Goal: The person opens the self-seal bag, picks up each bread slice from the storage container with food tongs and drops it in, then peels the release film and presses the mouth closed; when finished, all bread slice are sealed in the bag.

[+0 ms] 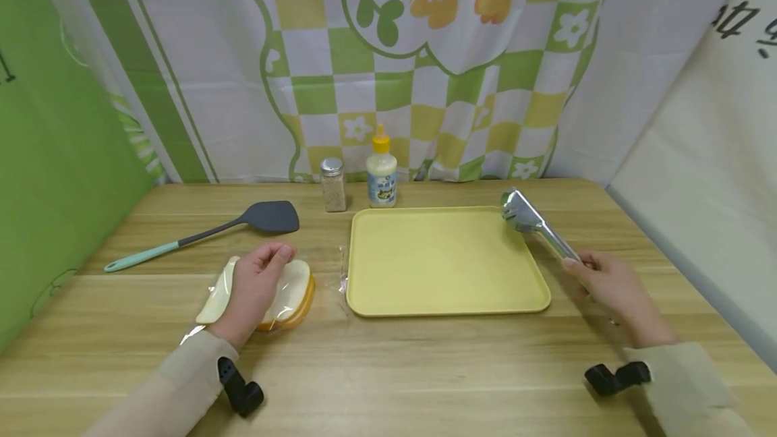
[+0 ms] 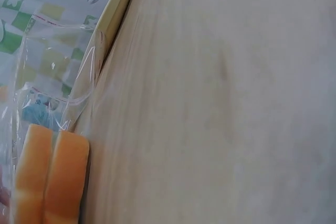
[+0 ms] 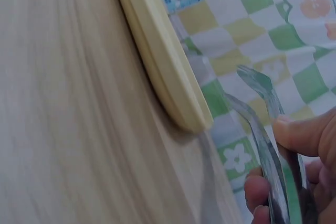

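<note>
At the left of the table, a clear plastic bag (image 2: 31, 72) holds slices of bread (image 1: 294, 292) with orange-brown crusts. My left hand (image 1: 255, 288) is over it and pinches the film between thumb and curled fingers; a pale slice shows on either side of the hand. In the left wrist view, two thick crusts (image 2: 65, 177) stand side by side inside the film, and only a bit of finger appears at the edge. My right hand (image 1: 613, 292) grips metal tongs (image 1: 540, 228) by the arms. Their tips hang over the tray's far right corner, slightly apart in the right wrist view.
A yellow tray (image 1: 449, 261) lies mid-table. Behind it stand a squeeze bottle (image 1: 382, 174) with a yellow cap and a shaker jar (image 1: 333, 186). A spatula (image 1: 270, 216) with a mint handle lies at the back left. A patterned curtain (image 1: 425, 100) hangs beyond the table.
</note>
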`<state>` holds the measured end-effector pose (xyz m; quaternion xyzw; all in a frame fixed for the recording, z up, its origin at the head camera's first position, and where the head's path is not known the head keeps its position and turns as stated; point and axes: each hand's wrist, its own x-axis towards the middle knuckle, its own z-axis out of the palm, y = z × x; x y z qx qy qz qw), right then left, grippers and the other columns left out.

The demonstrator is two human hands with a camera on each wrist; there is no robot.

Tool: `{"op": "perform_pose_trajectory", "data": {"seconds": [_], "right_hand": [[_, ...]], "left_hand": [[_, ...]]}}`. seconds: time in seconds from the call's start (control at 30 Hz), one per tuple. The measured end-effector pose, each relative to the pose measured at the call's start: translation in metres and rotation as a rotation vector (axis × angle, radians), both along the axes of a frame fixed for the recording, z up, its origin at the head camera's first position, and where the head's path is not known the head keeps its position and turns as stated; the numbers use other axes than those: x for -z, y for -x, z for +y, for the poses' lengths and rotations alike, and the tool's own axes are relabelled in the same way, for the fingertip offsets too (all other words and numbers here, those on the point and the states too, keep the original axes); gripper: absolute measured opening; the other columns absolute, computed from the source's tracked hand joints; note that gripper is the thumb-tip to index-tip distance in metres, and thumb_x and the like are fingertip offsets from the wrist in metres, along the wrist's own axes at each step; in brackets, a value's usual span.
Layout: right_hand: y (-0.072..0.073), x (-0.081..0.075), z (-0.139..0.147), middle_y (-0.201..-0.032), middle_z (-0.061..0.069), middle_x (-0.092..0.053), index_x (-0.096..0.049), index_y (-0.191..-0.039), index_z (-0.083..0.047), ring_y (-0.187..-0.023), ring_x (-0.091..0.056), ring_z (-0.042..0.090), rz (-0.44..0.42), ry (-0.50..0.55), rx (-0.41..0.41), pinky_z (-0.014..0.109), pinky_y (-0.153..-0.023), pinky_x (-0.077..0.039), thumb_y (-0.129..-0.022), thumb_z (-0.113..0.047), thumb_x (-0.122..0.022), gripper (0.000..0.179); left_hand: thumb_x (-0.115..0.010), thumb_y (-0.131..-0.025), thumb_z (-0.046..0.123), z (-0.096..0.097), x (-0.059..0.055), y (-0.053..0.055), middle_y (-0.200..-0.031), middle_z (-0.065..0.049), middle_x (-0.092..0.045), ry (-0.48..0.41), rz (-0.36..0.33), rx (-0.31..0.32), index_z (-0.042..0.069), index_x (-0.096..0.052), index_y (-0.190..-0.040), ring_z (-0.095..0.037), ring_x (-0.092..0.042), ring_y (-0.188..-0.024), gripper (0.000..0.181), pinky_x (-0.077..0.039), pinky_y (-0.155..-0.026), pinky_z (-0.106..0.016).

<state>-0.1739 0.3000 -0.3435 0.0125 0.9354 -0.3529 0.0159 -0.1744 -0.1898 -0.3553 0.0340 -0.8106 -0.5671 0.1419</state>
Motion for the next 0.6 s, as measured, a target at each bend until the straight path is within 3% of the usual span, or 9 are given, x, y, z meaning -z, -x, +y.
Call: {"op": "perform_pose_trajectory", "data": {"seconds": [0.27,0.6], "right_hand": [[-0.0034,0.0048,0.0128,-0.081,0.014,-0.06,-0.049,-0.116,0.015,-0.065,-0.052,0.015,0.034,-0.045,0.113,0.029,-0.053,-0.043,-0.095,-0.035,-0.049,0.054],[-0.0042,0.0067,0.0079,-0.089,0.022,-0.059,-0.045,-0.114,0.016,-0.068,-0.055,0.019,-0.017,0.007,0.175,0.03,-0.054,-0.045,-0.093,-0.033,-0.053,0.054]], "left_hand": [[-0.054,-0.094,0.02,-0.0015,0.0021,-0.0003,-0.102,-0.015,-0.066,0.009,-0.022,0.001,-0.004,-0.064,-0.103,0.003,-0.055,-0.084,0.027,-0.044,-0.079,-0.011],[-0.054,-0.094,0.018,-0.0005,0.004,0.0003,-0.101,-0.017,-0.066,-0.017,-0.02,-0.003,-0.005,-0.065,-0.102,0.003,-0.056,-0.083,0.026,-0.045,-0.078,-0.012]]}}
